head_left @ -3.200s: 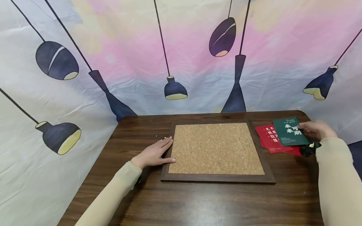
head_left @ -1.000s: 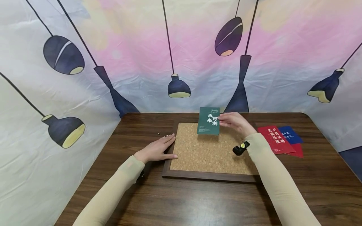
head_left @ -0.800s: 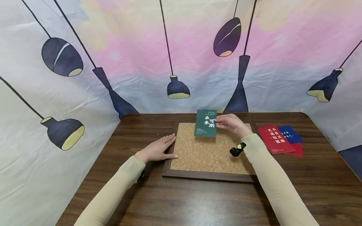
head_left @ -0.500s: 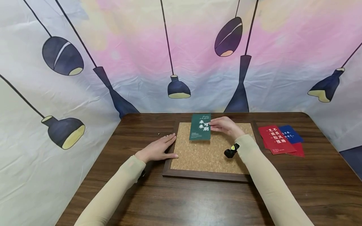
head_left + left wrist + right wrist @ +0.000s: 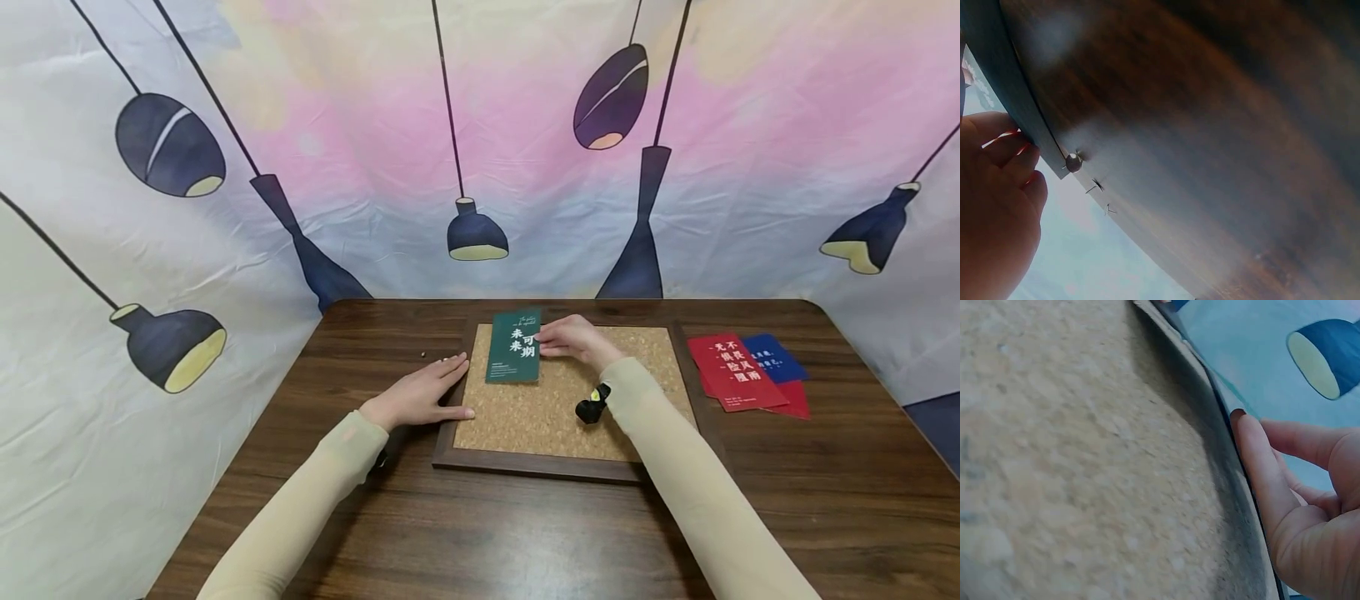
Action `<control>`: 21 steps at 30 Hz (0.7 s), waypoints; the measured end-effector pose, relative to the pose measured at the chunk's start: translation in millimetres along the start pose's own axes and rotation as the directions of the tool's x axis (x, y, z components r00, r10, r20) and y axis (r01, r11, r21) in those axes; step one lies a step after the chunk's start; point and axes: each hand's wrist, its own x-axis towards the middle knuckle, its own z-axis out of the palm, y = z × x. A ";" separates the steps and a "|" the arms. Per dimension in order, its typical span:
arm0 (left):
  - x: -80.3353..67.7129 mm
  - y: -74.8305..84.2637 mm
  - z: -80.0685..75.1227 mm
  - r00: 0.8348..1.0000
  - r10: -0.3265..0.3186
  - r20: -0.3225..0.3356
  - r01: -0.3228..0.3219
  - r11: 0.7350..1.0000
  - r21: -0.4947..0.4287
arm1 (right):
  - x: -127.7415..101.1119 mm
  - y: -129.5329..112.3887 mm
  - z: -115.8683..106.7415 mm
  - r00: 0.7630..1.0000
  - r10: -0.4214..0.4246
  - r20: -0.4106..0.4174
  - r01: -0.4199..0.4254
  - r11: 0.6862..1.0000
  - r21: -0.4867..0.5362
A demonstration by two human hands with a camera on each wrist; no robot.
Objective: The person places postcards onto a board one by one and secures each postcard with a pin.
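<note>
My right hand [image 5: 577,340] pinches the right edge of a green card [image 5: 513,354] with white Chinese lettering. It holds the card above the upper left part of a corkboard [image 5: 555,421] in a dark wood frame. In the right wrist view the thumb and fingers of my right hand [image 5: 1310,506] hold the card's thin teal edge [image 5: 1235,390], close over the cork. My left hand [image 5: 420,396] lies flat at the frame's left side, fingers stretched out and thumb over the rim. The left wrist view shows my left hand [image 5: 994,206] against the frame.
Right of the board, a red card [image 5: 738,375] with white lettering overlaps a blue card [image 5: 776,358] and more red card. Thumbtacks [image 5: 1074,162] lie on the wooden table [image 5: 525,533] beyond my left hand. A lamp-patterned cloth [image 5: 337,125] hangs behind.
My right hand has carried the green card from the pile at the right, leftward over the board, and lowered it toward the upper left. My left hand stays at the frame.
</note>
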 end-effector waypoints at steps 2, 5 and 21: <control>0.1 0.2 0.3 1.000 -0.002 -0.002 0.002 1.000 0.005 | 0.7 0.3 3.0 1.000 0.005 0.001 -0.005 1.000 -0.021; 0.3 0.5 0.5 1.000 -0.006 -0.008 0.006 1.000 0.009 | 1.3 -0.1 6.4 1.000 0.021 -0.002 -0.021 0.998 -0.059; -1.4 1.6 0.9 0.999 0.037 -0.033 -0.037 0.999 -0.010 | 3.2 -6.2 21.0 0.997 0.066 -0.033 -0.071 0.984 -0.166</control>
